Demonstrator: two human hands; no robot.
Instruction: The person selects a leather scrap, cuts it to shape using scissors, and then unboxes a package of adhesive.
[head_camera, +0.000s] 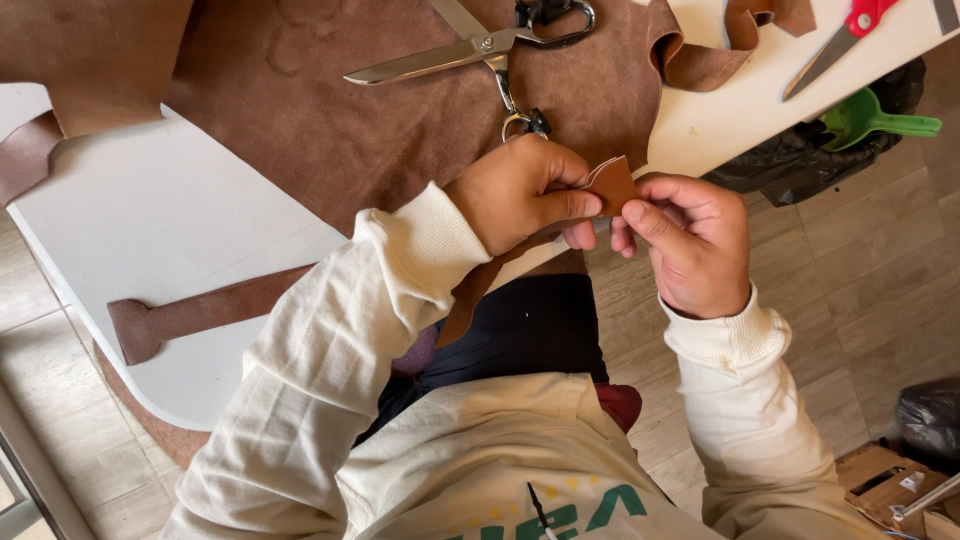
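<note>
A small folded piece of brown leather (612, 183) is pinched between both hands just off the near edge of the white table (150, 220). My left hand (525, 190) grips its left side with thumb and fingers. My right hand (690, 240) holds its right side with the thumb pressed on it. A longer leather strip (480, 285) hangs down from under my left hand. A large brown leather sheet (330, 110) lies on the table beyond my hands.
Big metal shears (470, 50) lie open on the leather sheet. Red-handled scissors (840, 40) rest at the table's far right. A brown leather strip (200, 315) lies on the table at left. A green scoop (870, 120) sits on a black bag on the tiled floor.
</note>
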